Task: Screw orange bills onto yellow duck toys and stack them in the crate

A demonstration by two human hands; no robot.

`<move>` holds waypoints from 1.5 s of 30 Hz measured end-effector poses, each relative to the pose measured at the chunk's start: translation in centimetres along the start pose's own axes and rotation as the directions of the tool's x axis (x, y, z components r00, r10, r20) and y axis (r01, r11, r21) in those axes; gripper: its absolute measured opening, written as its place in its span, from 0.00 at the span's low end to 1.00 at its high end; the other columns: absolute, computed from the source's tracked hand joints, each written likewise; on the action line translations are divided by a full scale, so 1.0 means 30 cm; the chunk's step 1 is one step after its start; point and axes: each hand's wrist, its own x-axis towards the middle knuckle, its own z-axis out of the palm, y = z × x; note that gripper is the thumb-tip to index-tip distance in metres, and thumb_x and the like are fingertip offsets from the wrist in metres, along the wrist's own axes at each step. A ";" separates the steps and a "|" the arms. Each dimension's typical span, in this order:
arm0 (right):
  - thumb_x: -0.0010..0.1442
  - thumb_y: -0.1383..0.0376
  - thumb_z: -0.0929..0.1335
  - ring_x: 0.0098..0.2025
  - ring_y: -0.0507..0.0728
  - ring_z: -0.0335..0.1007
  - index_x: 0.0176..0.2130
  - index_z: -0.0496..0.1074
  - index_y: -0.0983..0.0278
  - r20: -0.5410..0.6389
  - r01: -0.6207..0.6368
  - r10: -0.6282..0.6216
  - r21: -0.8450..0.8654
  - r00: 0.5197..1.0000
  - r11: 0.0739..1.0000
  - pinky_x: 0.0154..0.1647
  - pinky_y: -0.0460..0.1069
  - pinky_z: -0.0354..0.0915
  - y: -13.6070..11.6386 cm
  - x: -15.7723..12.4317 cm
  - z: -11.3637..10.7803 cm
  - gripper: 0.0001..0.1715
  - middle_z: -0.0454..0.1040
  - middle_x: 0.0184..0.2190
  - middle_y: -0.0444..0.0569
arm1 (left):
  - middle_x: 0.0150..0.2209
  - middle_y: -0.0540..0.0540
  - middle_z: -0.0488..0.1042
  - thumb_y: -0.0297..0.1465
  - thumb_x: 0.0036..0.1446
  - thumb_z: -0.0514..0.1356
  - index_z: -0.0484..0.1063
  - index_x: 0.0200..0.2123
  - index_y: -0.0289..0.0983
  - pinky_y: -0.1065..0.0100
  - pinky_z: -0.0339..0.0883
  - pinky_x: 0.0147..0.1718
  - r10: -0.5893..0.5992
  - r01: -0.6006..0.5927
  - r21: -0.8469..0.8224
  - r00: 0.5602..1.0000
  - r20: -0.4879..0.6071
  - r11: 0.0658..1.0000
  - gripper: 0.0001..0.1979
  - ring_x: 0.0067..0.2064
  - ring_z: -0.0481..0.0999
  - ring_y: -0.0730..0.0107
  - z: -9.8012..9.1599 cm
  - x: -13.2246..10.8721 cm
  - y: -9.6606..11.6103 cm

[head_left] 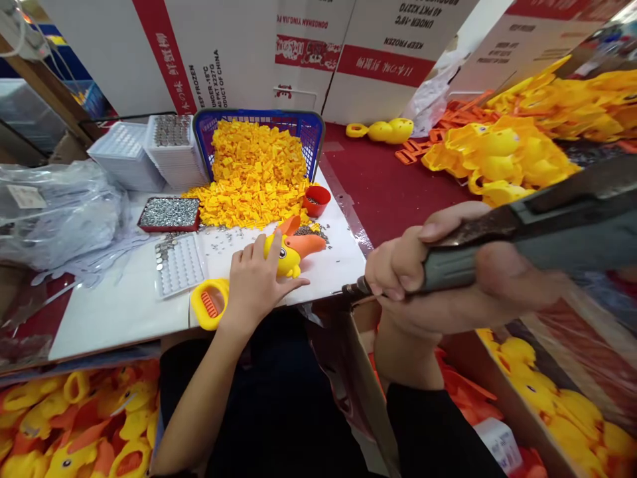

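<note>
My left hand (256, 279) lies over a yellow plastic toy duck (286, 255) with an orange bill, its fingers holding the toy down on the white work surface and its thumb stretched out. The duck's yellow ring handle (210, 304) sticks out left of my wrist, and the toy's middle is hidden under my hand. In my right hand (423, 265) is a grey-green power screwdriver (497, 249), gripped around its body. Its dark bit points left, close to the table's front edge and apart from the duck.
Behind the duck, small yellow parts (253, 172) spill from a blue basket (313, 133). Near them are a red cup (317, 200), a red tray of metal pieces (169, 214) and a white blister tray (180, 265). Duck shells (492, 153) lie right; finished-looking ducks (79, 425) fill a lower-left container.
</note>
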 end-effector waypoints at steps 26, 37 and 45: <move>0.58 0.42 0.69 0.11 0.50 0.47 0.31 0.61 0.55 -0.119 0.110 -0.130 -0.159 0.984 0.981 0.10 0.48 0.51 0.200 0.086 0.105 0.23 0.51 0.13 0.33 | 0.54 0.38 0.81 0.51 0.66 0.60 0.79 0.54 0.43 0.54 0.60 0.45 -0.064 0.034 -0.111 0.959 -0.277 0.993 0.23 0.47 0.78 0.50 0.046 -0.086 0.148; 0.59 0.51 0.72 0.09 0.48 0.43 0.34 0.68 0.55 0.261 0.055 -0.082 0.112 0.962 0.992 0.10 0.46 0.52 0.203 0.110 0.073 0.14 0.56 0.12 0.32 | 0.55 0.38 0.80 0.53 0.66 0.59 0.79 0.55 0.45 0.54 0.62 0.46 -0.091 0.054 -0.160 0.968 -0.232 0.986 0.25 0.48 0.78 0.50 0.057 -0.084 0.127; 0.58 0.51 0.72 0.09 0.47 0.44 0.32 0.70 0.57 0.098 0.130 -0.142 0.123 0.985 0.984 0.10 0.44 0.52 0.179 0.101 0.092 0.14 0.57 0.12 0.32 | 0.59 0.34 0.77 0.54 0.66 0.58 0.77 0.58 0.43 0.48 0.66 0.54 -0.091 0.037 -0.227 0.969 -0.230 0.973 0.28 0.55 0.77 0.44 0.060 -0.108 0.137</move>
